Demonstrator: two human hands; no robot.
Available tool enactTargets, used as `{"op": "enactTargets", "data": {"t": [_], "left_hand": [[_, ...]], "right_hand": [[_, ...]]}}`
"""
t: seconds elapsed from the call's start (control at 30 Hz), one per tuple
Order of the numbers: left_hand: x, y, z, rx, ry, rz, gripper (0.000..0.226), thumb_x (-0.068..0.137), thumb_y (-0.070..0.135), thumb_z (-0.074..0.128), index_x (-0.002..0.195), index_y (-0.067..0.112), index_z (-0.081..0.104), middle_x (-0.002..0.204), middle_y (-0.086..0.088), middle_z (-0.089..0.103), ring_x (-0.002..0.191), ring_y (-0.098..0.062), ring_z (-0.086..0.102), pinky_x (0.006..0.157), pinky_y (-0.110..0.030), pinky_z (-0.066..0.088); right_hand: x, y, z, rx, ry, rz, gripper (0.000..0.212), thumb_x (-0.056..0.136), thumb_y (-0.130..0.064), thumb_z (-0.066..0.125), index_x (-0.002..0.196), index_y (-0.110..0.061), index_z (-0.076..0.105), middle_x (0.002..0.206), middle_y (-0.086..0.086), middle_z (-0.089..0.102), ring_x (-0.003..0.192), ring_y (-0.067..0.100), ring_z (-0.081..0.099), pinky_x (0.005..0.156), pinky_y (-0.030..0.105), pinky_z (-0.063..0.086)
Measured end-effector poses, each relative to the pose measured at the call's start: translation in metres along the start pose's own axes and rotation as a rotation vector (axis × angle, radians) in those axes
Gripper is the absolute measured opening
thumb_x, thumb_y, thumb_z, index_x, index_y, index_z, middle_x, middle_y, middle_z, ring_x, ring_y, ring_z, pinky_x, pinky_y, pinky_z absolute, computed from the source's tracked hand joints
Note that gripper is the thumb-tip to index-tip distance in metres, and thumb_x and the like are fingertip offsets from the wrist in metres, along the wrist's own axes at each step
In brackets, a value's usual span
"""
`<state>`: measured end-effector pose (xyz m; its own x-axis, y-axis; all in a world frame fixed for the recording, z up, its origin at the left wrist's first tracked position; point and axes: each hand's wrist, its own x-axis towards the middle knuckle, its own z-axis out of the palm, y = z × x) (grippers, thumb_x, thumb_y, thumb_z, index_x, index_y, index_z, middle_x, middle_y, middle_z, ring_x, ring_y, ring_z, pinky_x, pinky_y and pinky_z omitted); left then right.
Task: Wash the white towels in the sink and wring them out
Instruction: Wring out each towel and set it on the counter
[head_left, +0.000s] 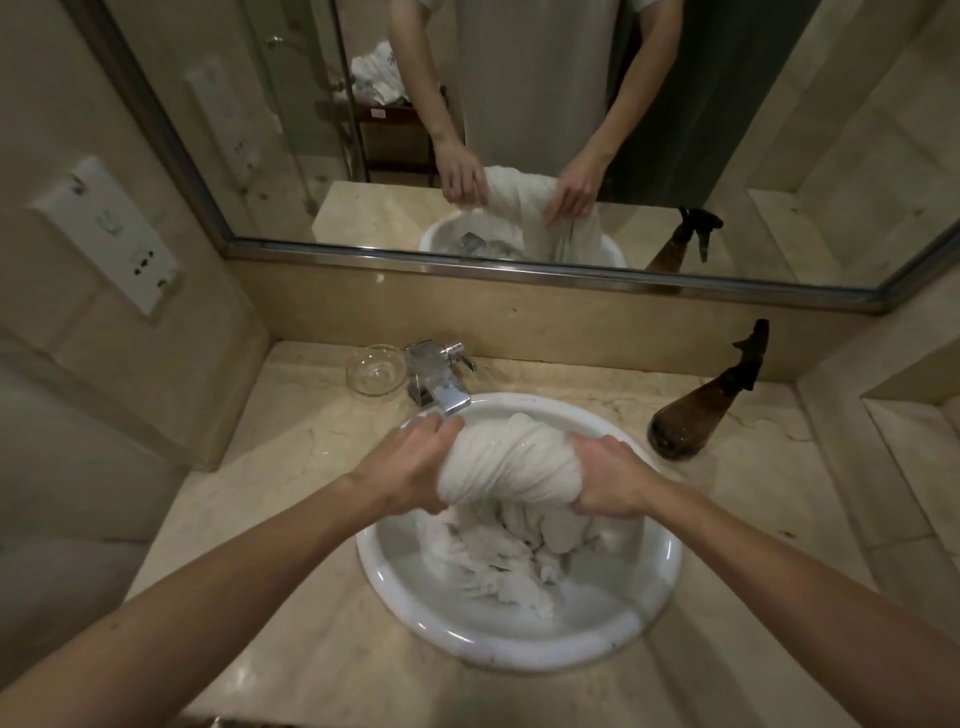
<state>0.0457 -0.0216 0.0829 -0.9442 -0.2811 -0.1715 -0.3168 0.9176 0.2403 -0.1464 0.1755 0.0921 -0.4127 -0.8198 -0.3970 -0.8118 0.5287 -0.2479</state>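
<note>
White towel (511, 462), twisted, above sink (395, 597): left hand (410, 462) and right hand (610, 480) each clench one end; risk: wet cloth slipping free, splashing desk (270, 467).

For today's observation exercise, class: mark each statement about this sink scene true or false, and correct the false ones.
1. Both hands grip the twisted white towel above the sink. True: left hand, right hand.
2. The brown spray bottle stands upright. False: it lies tilted on the counter, right of the sink.
3. A clear glass bowl sits left of the faucet. True.
4. The basin holds no other cloth. False: more white towels lie in it.
</note>
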Motion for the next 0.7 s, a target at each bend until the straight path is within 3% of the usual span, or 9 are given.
{"op": "enactTargets", "data": {"t": [0.1, 0.23, 0.43, 0.53, 0.7], "left_hand": [[0.01, -0.005, -0.004, 0.103, 0.058, -0.006, 0.087, 0.059, 0.034, 0.087, 0.129, 0.016, 0.038, 0.12, -0.006, 0.05, 0.103, -0.025, 0.051, 0.08, -0.033, 0.039], [0.018, -0.006, -0.009, 0.131, 0.132, 0.002, 0.092, 0.057, 0.034, 0.089, 0.132, 0.017, 0.039, 0.122, -0.003, 0.05, 0.109, -0.025, 0.05, 0.088, -0.038, 0.041], [0.032, -0.005, -0.033, 0.148, 0.32, 0.062, 0.102, 0.044, 0.033, 0.097, 0.13, 0.007, 0.048, 0.111, -0.012, 0.057, 0.096, -0.033, 0.055, 0.079, -0.045, 0.046], [0.042, 0.0, -0.047, 0.098, 0.428, 0.069, 0.102, 0.042, 0.036, 0.097, 0.128, 0.008, 0.05, 0.104, -0.012, 0.059, 0.089, -0.033, 0.056, 0.073, -0.042, 0.044], [0.06, 0.007, -0.07, 0.008, 0.587, 0.088, 0.095, 0.051, 0.047, 0.09, 0.124, 0.013, 0.039, 0.096, -0.014, 0.057, 0.082, -0.032, 0.053, 0.068, -0.041, 0.043]], "right_hand": [[0.0, -0.004, 0.001, 0.197, -0.034, 0.004, 0.045, 0.062, -0.027, 0.081, 0.103, -0.015, 0.065, 0.093, 0.0, 0.069, 0.083, 0.024, 0.064, 0.066, 0.034, 0.047], [-0.008, -0.007, 0.003, 0.578, -0.038, 0.065, 0.023, 0.054, -0.01, 0.08, 0.072, -0.013, 0.064, 0.065, -0.009, 0.059, 0.058, 0.008, 0.054, 0.051, 0.024, 0.042], [-0.022, -0.021, -0.014, 0.935, -0.018, 0.09, 0.034, 0.048, -0.001, 0.073, 0.081, -0.003, 0.065, 0.066, -0.004, 0.061, 0.06, 0.011, 0.059, 0.053, 0.023, 0.045], [-0.023, -0.022, -0.028, 1.065, 0.02, 0.07, 0.058, 0.041, -0.003, 0.067, 0.095, 0.015, 0.059, 0.073, 0.007, 0.058, 0.068, 0.021, 0.057, 0.059, 0.034, 0.045], [-0.028, -0.032, -0.051, 1.281, 0.06, 0.016, 0.059, 0.042, 0.005, 0.059, 0.101, 0.012, 0.058, 0.086, 0.016, 0.06, 0.08, 0.031, 0.061, 0.071, 0.044, 0.047]]}}
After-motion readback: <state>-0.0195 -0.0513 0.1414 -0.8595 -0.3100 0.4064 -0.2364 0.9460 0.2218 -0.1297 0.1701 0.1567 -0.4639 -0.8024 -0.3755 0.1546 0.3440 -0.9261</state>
